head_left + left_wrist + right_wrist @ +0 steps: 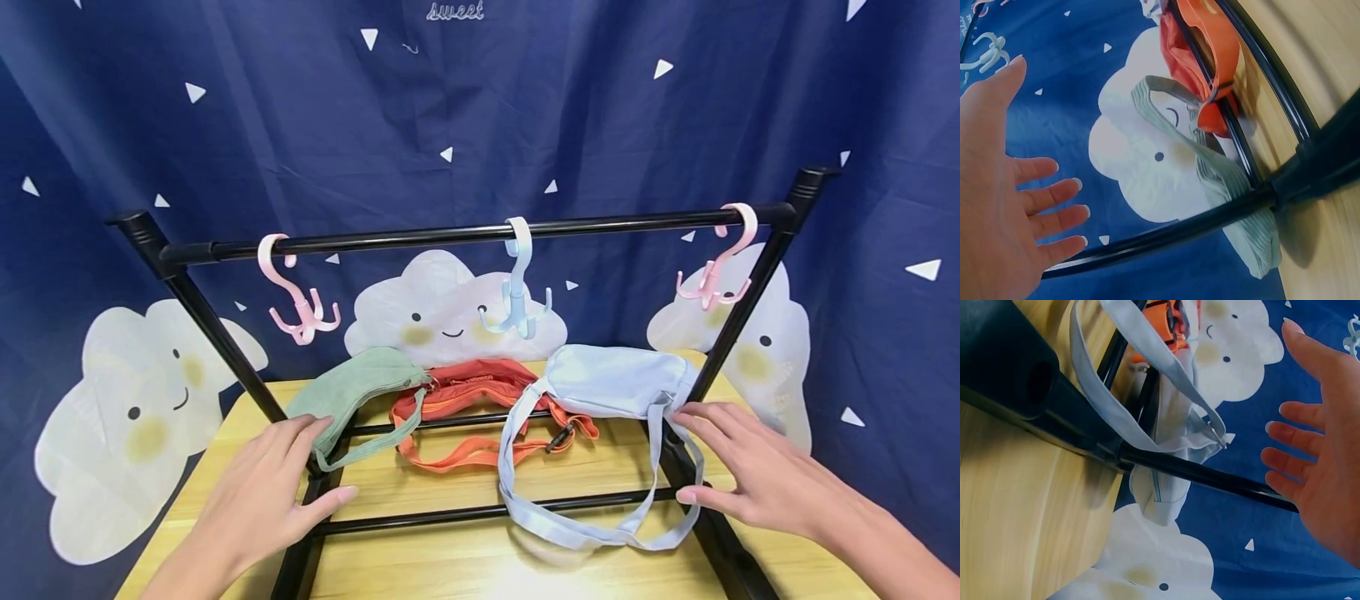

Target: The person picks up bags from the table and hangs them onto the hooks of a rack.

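Observation:
My left hand point(266, 479) is held out by the rack's left post, fingers loosely spread and nothing in them. The green corduroy bag point(367, 379) lies just beyond its fingertips. Likewise my right hand point(757, 467) is bare, its fingers extended near the right post beside the light blue bag point(618, 382), whose strap point(551, 521) loops down over the lower bars. Between these two sits a red bag point(480, 379) with an orange strap point(457, 457) and a black buckle point(561, 437). In both wrist views the fingers are apart from the bags.
A black rack point(420, 239) stands on the wooden table point(420, 567). From its top bar hang a pink hook point(303, 312) at left, a light blue hook point(517, 292) mid-bar and another pink hook point(712, 271) at right. Behind is a blue cloud-printed curtain point(480, 117).

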`<state>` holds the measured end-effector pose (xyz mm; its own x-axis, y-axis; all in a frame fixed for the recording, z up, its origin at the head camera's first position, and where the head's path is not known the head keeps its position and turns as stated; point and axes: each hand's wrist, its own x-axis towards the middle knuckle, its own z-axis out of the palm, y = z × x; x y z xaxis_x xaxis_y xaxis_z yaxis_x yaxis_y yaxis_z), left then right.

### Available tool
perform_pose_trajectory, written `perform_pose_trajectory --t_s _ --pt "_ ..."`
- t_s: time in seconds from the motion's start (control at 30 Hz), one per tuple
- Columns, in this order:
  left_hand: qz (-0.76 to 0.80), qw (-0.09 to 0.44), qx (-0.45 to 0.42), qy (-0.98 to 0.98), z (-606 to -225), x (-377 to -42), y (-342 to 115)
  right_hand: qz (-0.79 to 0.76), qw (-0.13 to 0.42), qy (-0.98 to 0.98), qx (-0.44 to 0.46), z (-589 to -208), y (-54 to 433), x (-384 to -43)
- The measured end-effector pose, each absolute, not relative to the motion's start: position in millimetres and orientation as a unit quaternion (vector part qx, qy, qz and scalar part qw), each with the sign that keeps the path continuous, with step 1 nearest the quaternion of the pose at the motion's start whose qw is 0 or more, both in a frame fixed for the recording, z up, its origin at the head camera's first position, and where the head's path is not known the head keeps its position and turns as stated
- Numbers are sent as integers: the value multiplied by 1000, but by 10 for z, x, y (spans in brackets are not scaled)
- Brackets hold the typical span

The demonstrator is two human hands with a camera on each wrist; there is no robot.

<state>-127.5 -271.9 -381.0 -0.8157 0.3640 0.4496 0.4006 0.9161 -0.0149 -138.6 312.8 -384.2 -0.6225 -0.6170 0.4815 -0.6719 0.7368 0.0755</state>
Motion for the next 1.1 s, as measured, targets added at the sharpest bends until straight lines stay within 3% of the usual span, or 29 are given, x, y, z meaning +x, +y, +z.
perform_pose_trajectory --t_s 1.1 --pt "-69 244 -308 -917 -4047 -1505 -2115 59 226 -898 372 -4060 2855 -1365"
